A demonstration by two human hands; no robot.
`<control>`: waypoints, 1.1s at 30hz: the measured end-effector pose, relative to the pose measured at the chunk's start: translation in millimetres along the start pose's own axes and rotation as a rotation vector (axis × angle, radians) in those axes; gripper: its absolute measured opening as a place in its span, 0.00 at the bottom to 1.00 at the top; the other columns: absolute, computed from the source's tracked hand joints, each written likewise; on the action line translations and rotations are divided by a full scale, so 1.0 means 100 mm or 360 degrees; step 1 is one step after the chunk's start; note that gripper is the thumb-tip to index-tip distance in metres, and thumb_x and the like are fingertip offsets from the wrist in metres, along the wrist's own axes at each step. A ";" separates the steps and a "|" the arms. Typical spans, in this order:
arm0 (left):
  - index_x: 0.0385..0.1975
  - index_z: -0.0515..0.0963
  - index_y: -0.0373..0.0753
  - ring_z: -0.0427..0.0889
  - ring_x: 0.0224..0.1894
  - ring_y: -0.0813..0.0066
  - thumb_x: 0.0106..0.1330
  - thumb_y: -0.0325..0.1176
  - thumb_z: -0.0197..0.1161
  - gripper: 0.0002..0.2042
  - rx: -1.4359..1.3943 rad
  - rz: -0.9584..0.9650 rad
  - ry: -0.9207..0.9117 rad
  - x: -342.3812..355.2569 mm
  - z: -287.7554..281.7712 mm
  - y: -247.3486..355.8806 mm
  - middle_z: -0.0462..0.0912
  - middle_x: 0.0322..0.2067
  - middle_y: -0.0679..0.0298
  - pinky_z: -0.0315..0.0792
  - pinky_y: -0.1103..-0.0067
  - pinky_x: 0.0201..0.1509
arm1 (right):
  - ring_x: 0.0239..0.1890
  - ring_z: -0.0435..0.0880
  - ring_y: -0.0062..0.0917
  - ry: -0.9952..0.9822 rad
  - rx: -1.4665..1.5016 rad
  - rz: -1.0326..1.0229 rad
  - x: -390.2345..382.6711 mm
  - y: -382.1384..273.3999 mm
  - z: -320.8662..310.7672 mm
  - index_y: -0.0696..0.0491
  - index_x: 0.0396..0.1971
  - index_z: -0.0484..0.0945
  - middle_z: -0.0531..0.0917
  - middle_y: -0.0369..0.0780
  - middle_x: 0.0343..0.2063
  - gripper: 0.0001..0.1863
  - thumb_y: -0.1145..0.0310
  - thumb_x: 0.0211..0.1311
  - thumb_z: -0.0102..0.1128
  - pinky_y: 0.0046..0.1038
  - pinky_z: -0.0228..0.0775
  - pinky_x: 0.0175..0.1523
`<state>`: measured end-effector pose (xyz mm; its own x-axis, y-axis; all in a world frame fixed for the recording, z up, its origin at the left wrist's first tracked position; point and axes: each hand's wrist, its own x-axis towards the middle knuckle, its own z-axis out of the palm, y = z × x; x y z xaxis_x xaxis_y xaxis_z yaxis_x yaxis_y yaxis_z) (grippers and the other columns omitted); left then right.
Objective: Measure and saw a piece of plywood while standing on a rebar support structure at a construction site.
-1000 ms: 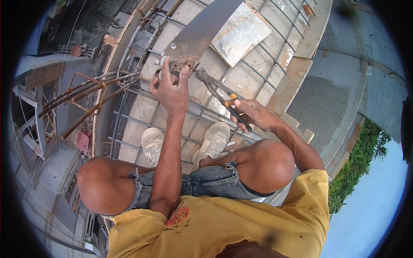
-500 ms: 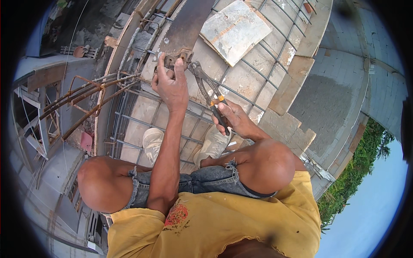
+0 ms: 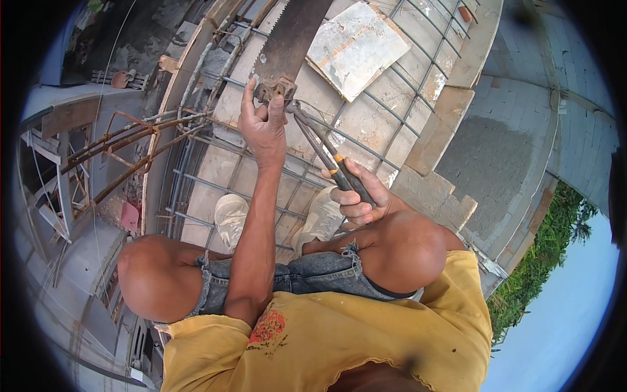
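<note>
A rusty hand saw (image 3: 287,49) points away from me, its toothed edge to the left. My left hand (image 3: 263,130) is closed on the saw's near end, where a worn, rusty handle piece (image 3: 281,88) is fixed. Wrapped around the black and orange grips of a pair of pliers (image 3: 326,147), my right hand (image 3: 362,196) is closed. The plier jaws meet the right side of the handle piece, next to my left thumb. Exactly what the jaws grip is too small to make out.
Steel rebar mesh (image 3: 408,78) lies over boards under my shoes (image 3: 232,219). On the mesh sits a plaster-smeared square board (image 3: 358,49). Bent rusty rebar (image 3: 127,140) juts out at left. Planks (image 3: 441,127) edge the right side, beside a block wall (image 3: 542,117).
My right hand has turned and now wraps the plier grips more fully, the handles closer together. The saw and my left hand have shifted slightly right.
</note>
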<state>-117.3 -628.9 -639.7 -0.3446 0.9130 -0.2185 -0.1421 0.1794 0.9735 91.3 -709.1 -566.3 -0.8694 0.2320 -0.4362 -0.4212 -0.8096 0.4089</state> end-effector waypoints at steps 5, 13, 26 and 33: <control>0.68 0.68 0.30 0.70 0.22 0.87 0.67 0.52 0.73 0.39 0.0123 0.0170 0.0010 0.12 -0.03 0.06 0.74 0.16 0.71 0.65 0.86 0.28 | 0.23 0.80 0.24 0.0444 -0.1345 -0.0372 0.00 -0.22 0.02 0.55 0.70 0.64 0.80 0.39 0.29 0.43 0.38 0.68 0.61 0.24 0.73 0.27; 0.67 0.73 0.44 0.65 0.28 0.79 0.62 0.63 0.71 0.39 0.0911 0.0177 0.0166 0.12 -0.23 0.10 0.61 0.18 0.78 0.52 0.67 0.69 | 0.47 0.82 0.36 0.1290 -0.3240 -0.0624 -0.10 -0.36 0.43 0.52 0.73 0.62 0.79 0.46 0.54 0.49 0.56 0.52 0.75 0.35 0.75 0.52; 0.67 0.73 0.43 0.70 0.34 0.75 0.60 0.62 0.73 0.40 0.0986 0.0358 0.0303 0.13 -0.31 0.00 0.66 0.19 0.75 0.56 0.66 0.67 | 0.25 0.80 0.26 0.1219 -0.3188 -0.0664 -0.01 -0.31 0.31 0.50 0.65 0.72 0.82 0.39 0.35 0.28 0.45 0.77 0.51 0.29 0.72 0.32; 0.68 0.73 0.42 0.67 0.45 0.68 0.61 0.63 0.72 0.41 0.0384 -0.0002 0.0173 -0.01 -0.27 -0.10 0.70 0.26 0.69 0.61 0.65 0.62 | 0.21 0.79 0.24 0.0123 -0.0453 -0.0062 0.09 -0.12 0.12 0.53 0.68 0.66 0.78 0.38 0.23 0.40 0.33 0.77 0.36 0.27 0.69 0.20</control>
<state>-140.6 -641.5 -651.2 -0.4441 0.8703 -0.2129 0.0783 0.2744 0.9584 85.3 -690.5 -565.9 -0.8270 0.2331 -0.5117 -0.3553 -0.9220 0.1542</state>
